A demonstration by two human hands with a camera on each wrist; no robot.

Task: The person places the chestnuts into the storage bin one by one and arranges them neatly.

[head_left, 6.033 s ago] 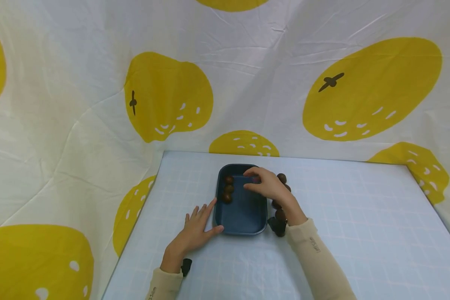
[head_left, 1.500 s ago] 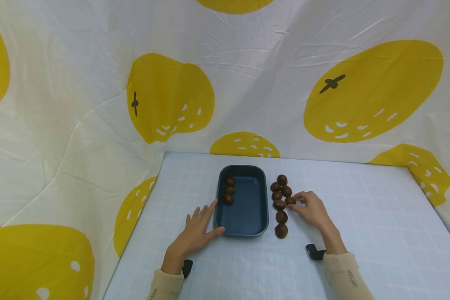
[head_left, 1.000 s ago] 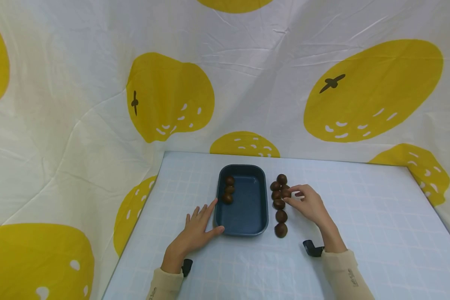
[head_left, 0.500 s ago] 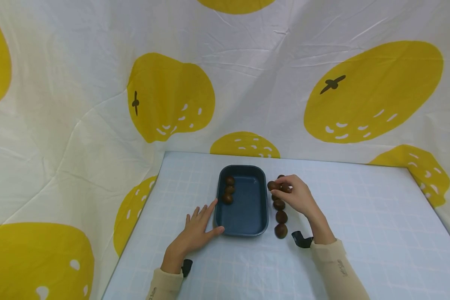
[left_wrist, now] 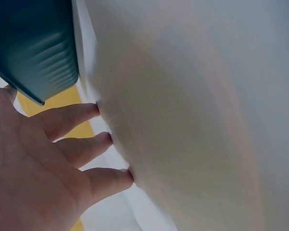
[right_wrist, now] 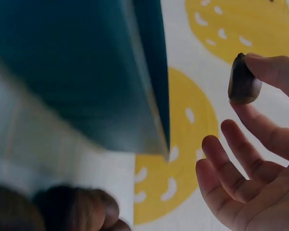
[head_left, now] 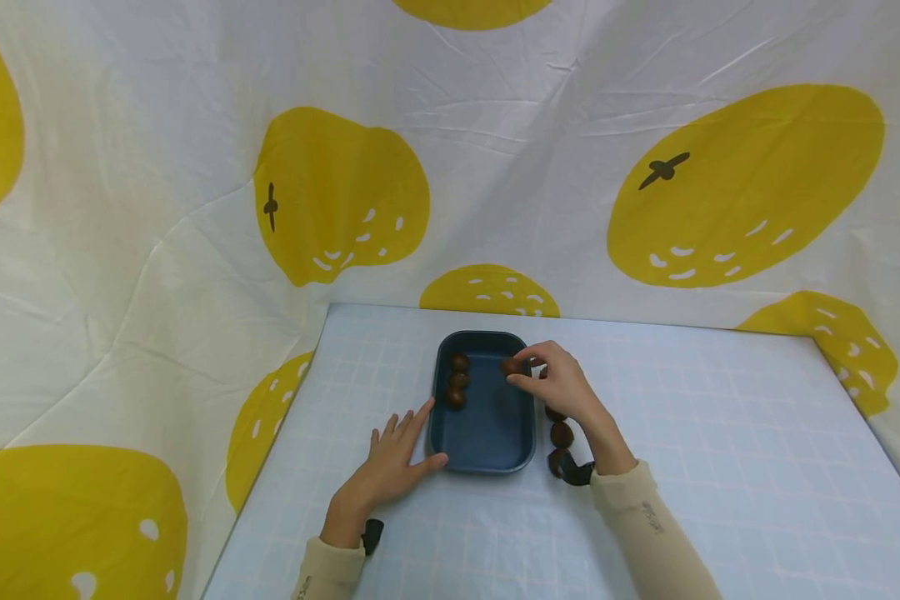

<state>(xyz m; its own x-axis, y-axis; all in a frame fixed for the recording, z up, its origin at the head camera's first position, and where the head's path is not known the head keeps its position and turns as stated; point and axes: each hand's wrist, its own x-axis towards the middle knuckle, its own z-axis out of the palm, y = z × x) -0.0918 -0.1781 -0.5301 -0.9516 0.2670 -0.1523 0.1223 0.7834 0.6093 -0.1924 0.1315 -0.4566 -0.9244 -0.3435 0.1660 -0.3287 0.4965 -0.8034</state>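
My right hand [head_left: 558, 385] pinches a brown chestnut [head_left: 512, 367] between thumb and fingertips over the right side of the dark blue tray [head_left: 483, 442]. In the right wrist view the held chestnut [right_wrist: 244, 82] shows its pointed tip, and the other fingers stay loosely bent. Three chestnuts [head_left: 456, 397] lie in a short line along the tray's left inner side. My left hand [head_left: 393, 460] rests with spread fingers by the tray's lower left edge, its forefinger and thumb right at the wall. Three left fingertips [left_wrist: 106, 137] press on the table in the left wrist view.
Right of the tray, more chestnuts [head_left: 562, 434] stand in a row, partly hidden behind the right hand and its black wrist camera [head_left: 576, 472]. A pale checked cloth [head_left: 720, 442] covers the table. A white sheet with yellow fruit prints hangs behind.
My right hand has gone from over the tray to the row on the right, pinched a chestnut there, and carried it left over the tray. My left hand has stayed put.
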